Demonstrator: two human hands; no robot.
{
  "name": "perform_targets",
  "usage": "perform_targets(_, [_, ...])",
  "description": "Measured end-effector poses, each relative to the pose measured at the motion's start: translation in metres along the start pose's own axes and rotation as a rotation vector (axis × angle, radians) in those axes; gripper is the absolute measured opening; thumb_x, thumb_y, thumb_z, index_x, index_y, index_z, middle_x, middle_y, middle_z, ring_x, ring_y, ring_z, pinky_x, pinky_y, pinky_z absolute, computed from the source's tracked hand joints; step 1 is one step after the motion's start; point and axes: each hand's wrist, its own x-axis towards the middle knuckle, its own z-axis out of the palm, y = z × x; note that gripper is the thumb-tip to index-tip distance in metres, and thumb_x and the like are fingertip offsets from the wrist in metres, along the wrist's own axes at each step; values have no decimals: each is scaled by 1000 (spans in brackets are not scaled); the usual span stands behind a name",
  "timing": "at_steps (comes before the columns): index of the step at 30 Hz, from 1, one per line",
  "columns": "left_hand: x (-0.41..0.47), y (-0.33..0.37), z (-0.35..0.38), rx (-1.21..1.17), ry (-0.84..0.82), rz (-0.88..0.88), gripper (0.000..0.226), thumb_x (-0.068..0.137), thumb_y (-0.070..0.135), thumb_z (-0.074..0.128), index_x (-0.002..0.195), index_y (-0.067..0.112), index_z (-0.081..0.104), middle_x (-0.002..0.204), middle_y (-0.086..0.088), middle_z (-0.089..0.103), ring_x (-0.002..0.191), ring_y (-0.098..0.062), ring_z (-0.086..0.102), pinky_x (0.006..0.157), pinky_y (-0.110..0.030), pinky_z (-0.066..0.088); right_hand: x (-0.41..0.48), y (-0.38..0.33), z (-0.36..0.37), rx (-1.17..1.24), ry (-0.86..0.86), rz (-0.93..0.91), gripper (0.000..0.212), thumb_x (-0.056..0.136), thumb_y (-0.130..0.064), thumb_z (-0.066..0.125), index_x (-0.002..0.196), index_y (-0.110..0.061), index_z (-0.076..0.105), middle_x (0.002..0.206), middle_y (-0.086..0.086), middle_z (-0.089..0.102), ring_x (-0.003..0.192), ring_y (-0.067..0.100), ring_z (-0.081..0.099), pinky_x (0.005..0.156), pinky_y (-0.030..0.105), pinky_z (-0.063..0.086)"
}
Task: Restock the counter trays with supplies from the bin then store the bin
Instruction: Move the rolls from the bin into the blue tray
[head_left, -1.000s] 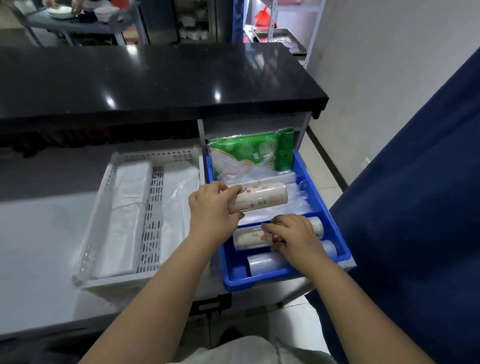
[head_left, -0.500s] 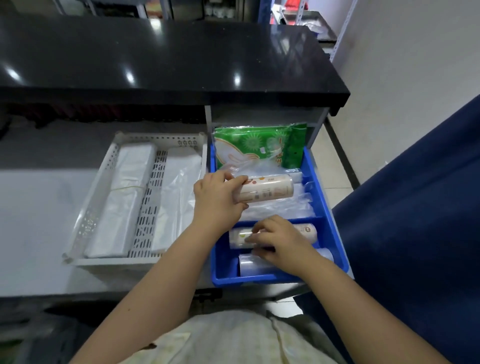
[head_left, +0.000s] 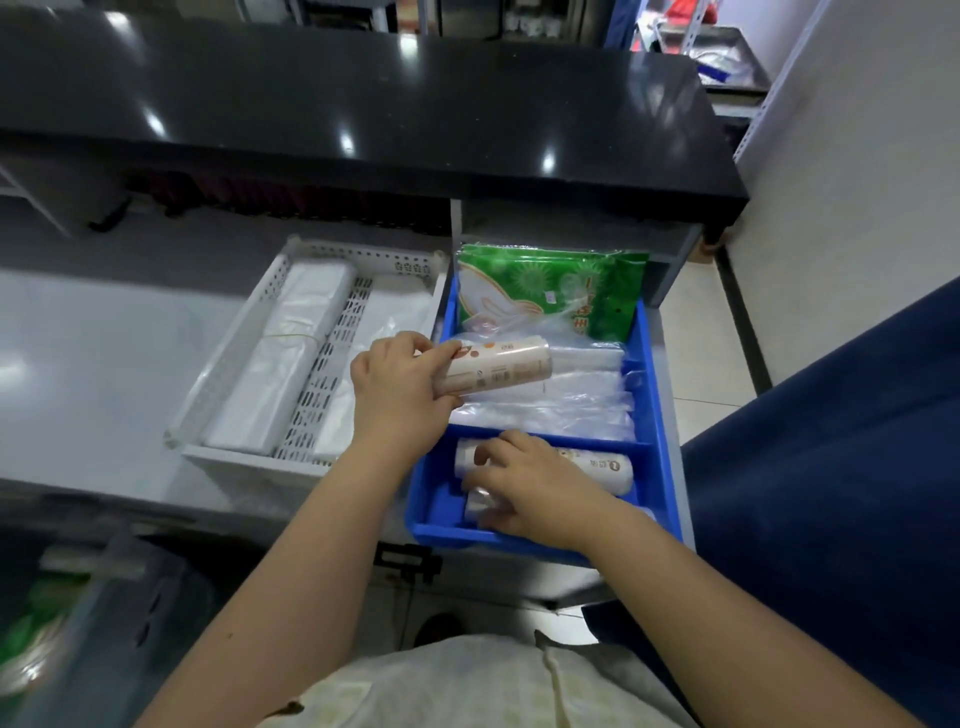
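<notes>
A blue divided tray sits on the grey counter, right of a white perforated tray that holds flat white plastic bags. My left hand grips one end of a cream roll with orange print, held above clear bags in the blue tray's middle section. My right hand rests in the front compartment, fingers curled over a clear roll. A white roll lies just behind that hand. A green packet leans at the tray's back.
A black raised countertop runs across the back. A dark blue panel stands close on the right. A translucent bin, blurred, sits low at the left. Tiled floor shows beyond the counter's right end.
The view has tilted down and nearer. My right hand slid left and forward from the white roll onto the clear roll. My left hand still holds the cream roll in about the same spot.
</notes>
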Motion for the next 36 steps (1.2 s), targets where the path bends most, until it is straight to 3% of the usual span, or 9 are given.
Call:
perform_targets(4, [6, 1, -10, 2, 54, -20, 60, 62, 25, 81, 119, 31, 64, 109, -5, 59, 102, -31, 50, 88, -44, 33, -11, 3, -13, 85, 22, 53, 54, 74, -36, 71, 122, -34, 45, 126, -3, 45, 112, 21, 42, 93, 36, 42])
perform_targets(9, [7, 7, -20, 2, 108, -11, 60, 63, 30, 81, 120, 32, 63, 108, -3, 59, 102, -29, 49, 87, -43, 34, -28, 5, -15, 122, 7, 169, 74, 77, -25, 69, 132, -45, 22, 127, -2, 41, 101, 24, 53, 68, 33, 45])
perform_targets(13, [-4, 8, -24, -5, 111, -30, 60, 64, 30, 81, 120, 32, 63, 108, -2, 58, 101, -27, 49, 87, -44, 35, -36, -2, -12, 103, 39, 185, 80, 84, -23, 63, 141, -45, 11, 131, -1, 44, 106, 25, 53, 79, 40, 50])
perform_targets(17, [-22, -3, -22, 3, 84, -85, 60, 64, 30, 80, 121, 32, 62, 108, -2, 57, 102, -26, 48, 88, -45, 34, -36, -16, -11, 297, 198, 324, 62, 81, -27, 67, 130, -38, 29, 128, -3, 54, 111, 21, 53, 91, 37, 44])
perform_targets(20, [-35, -10, -19, 7, 69, -109, 60, 64, 31, 81, 121, 32, 62, 109, -1, 57, 102, -27, 48, 88, -45, 34, -36, -27, -10, 253, 322, 257, 56, 82, -21, 67, 131, -28, 39, 129, -2, 53, 113, 20, 48, 96, 33, 37])
perform_targets(25, [-53, -20, -16, -28, -1, -107, 61, 68, 38, 78, 126, 37, 57, 112, 4, 54, 101, -20, 43, 89, -40, 32, -43, -47, -19, 99, 523, 128, 52, 70, 3, 73, 120, -8, 61, 123, 12, 62, 108, 33, 59, 93, 48, 45])
perform_targets(29, [-59, -26, -18, -50, -100, -47, 62, 69, 42, 77, 127, 38, 55, 113, 5, 53, 102, -18, 44, 83, -35, 27, -55, -49, -34, 89, 644, 244, 55, 67, 8, 74, 119, -6, 62, 125, 13, 61, 111, 33, 58, 97, 50, 43])
perform_targets(32, [-61, -25, -17, -20, -146, 46, 63, 69, 45, 77, 127, 40, 54, 115, 5, 54, 106, -19, 45, 84, -35, 28, -66, -49, -48, 145, 712, 368, 60, 68, 8, 75, 123, -9, 60, 128, 9, 60, 117, 30, 54, 103, 44, 38])
perform_targets(36, [-63, -5, -10, -8, -211, 166, 60, 71, 46, 73, 127, 41, 52, 117, 6, 53, 108, -20, 43, 87, -39, 31, -73, -43, -60, 88, 664, 455, 61, 71, 10, 70, 127, -12, 57, 132, 6, 57, 121, 29, 49, 106, 38, 30])
